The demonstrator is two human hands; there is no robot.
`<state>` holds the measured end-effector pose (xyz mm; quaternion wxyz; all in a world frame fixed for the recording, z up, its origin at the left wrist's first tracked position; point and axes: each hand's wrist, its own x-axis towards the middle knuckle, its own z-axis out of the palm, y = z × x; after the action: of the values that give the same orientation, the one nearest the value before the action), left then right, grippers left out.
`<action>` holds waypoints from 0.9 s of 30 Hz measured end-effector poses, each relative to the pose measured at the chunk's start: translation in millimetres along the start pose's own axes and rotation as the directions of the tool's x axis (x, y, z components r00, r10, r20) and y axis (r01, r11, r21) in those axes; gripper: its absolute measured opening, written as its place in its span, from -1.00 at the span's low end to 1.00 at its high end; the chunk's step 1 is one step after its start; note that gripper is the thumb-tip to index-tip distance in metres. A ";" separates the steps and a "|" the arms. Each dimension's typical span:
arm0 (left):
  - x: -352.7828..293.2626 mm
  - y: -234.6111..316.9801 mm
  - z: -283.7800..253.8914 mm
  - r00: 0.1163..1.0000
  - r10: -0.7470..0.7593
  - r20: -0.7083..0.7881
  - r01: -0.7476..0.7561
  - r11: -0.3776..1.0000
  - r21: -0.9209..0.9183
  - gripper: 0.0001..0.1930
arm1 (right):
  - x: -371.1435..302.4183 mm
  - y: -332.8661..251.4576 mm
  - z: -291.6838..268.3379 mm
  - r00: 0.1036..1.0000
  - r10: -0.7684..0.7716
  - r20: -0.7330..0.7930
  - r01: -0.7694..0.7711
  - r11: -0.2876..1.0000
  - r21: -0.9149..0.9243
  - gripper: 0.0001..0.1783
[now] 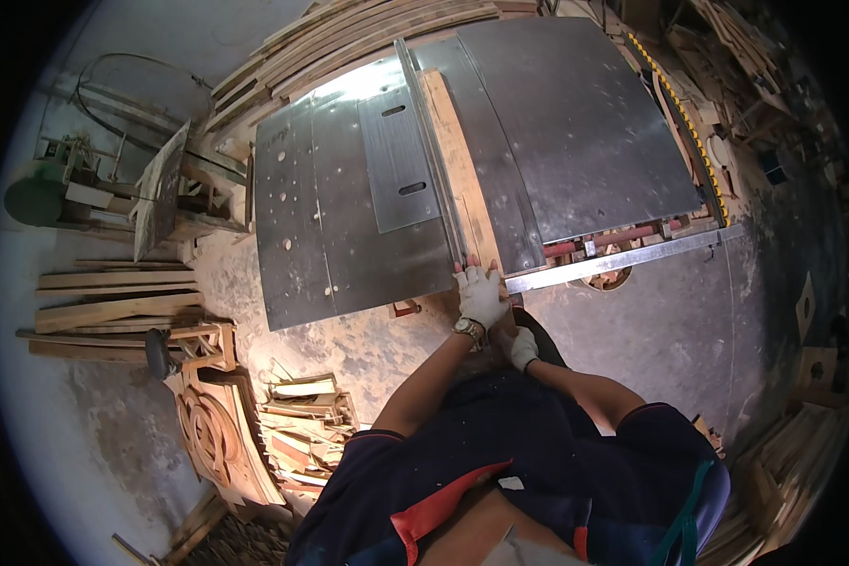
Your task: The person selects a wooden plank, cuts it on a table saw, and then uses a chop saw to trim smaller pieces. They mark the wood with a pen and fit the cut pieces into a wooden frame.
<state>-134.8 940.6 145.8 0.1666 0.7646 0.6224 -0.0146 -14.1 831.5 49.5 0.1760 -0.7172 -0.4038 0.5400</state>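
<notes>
A long pale wooden board (464, 179) lies lengthwise on the dark metal table (575, 123) of a saw-like machine, along a narrow metal fence (427, 141) at its left. My left hand (482, 296), in a white glove with bare fingertips, rests flat on the board's near end, fingers stretched forward. A watch (470, 328) circles that wrist. Closer to my body, my right hand (519, 347), also in a white glove, is closed around the board's near end beyond the table edge. Its fingers are partly hidden.
A metal rail (623, 259) runs along the table's near right edge. Long planks (349, 47) are stacked behind the table. More planks (113, 297), a carved wooden panel (219, 434) and offcuts (307, 429) stand at left. A yellow toothed strip (689, 132) borders the right side.
</notes>
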 end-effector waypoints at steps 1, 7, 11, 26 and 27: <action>2.5 -1.5 0.1 0.999 0.010 -0.037 -0.010 1.000 0.008 -0.16 | 1.0 -4.8 -1.9 1.000 0.010 0.006 -0.010 1.000 -0.004 -0.40; 18.1 -11.1 4.4 0.991 0.032 -0.130 -0.026 0.998 0.052 -0.25 | 12.9 -25.1 -4.0 0.999 -0.044 -0.031 0.042 0.998 -0.049 -0.35; 33.7 -11.8 -9.5 0.998 0.017 -0.054 -0.017 1.000 0.007 -0.25 | 34.9 -14.1 3.8 0.990 -0.095 -0.101 0.100 0.994 0.041 -0.24; 55.9 -18.4 -8.5 0.994 -0.065 -0.088 0.075 0.991 0.114 0.01 | 74.4 -54.0 3.0 0.997 -0.080 0.010 0.080 0.997 0.001 -0.30; 54.2 -14.2 -7.1 0.992 -0.079 -0.100 0.093 0.985 0.142 0.01 | 75.0 -53.0 2.8 0.997 -0.079 -0.015 0.078 0.996 -0.042 -0.35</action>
<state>-137.4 996.2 136.7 0.0796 0.7471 0.6592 -0.0315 -30.5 921.2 37.6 0.1855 -0.7086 -0.4411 0.5185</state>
